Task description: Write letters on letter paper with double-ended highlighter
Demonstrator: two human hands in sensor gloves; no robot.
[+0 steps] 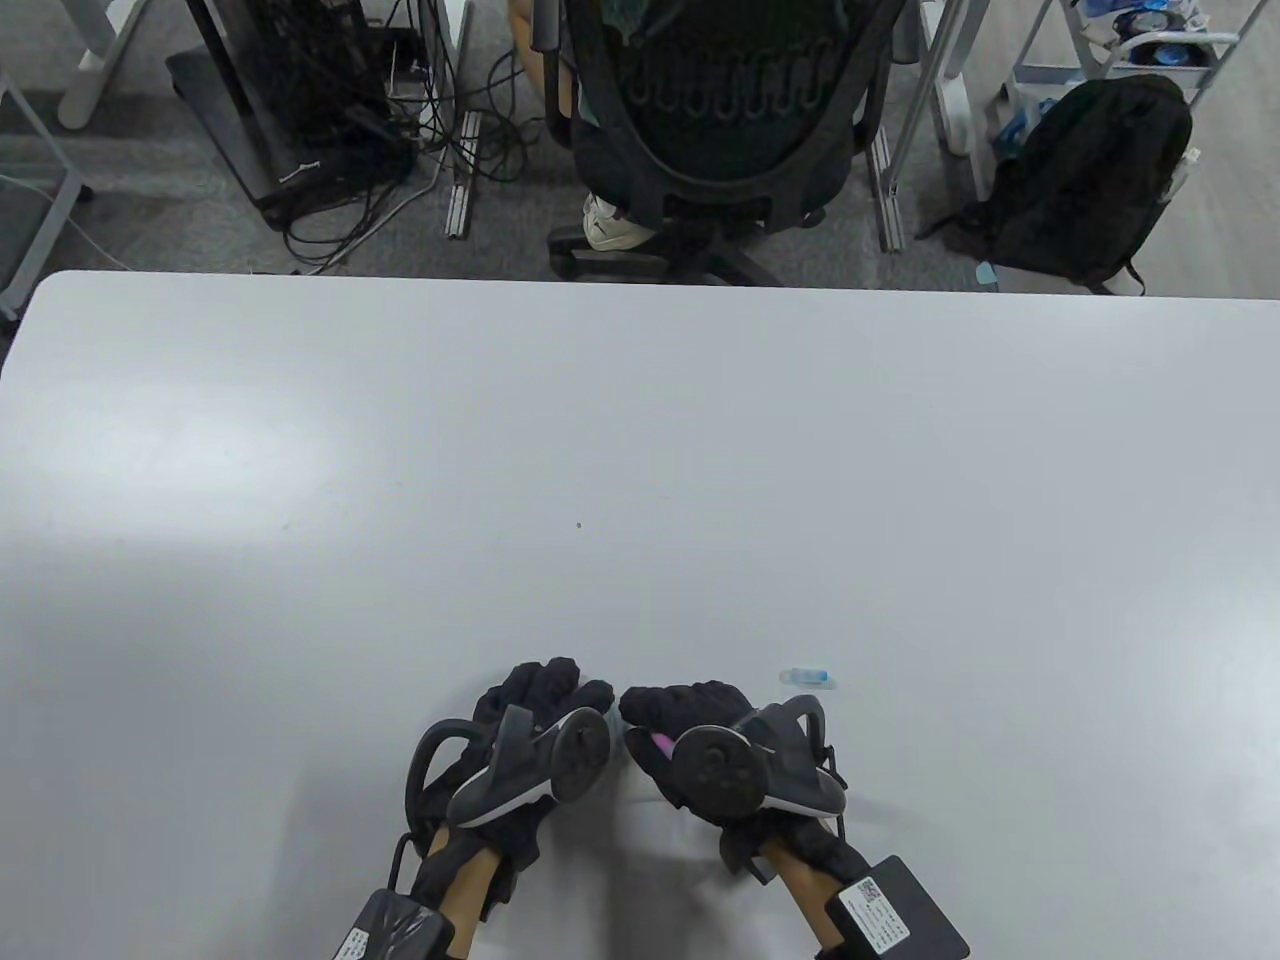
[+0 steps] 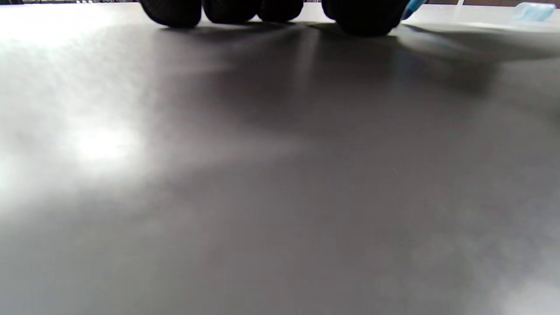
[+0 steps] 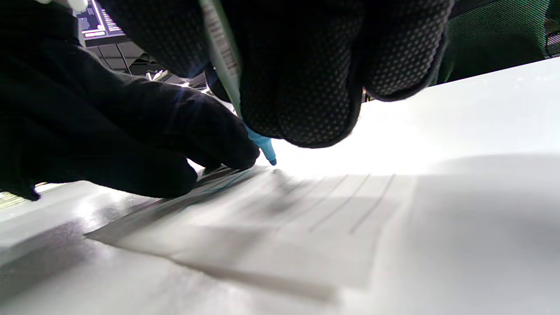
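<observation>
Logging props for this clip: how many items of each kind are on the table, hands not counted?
Highlighter: 1, blue tip, held in the right hand.
Highlighter cap: 1, pale blue, lying apart to the right of the hands.
Letter paper: 1 lined sheet, under the left hand, whose fingers rest on it.
Total: 3.

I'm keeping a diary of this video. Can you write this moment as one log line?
right hand: holds blue-tipped double-ended highlighter, tip just above lined white letter paper | left hand: presses paper | loose blue cap: on white table
</observation>
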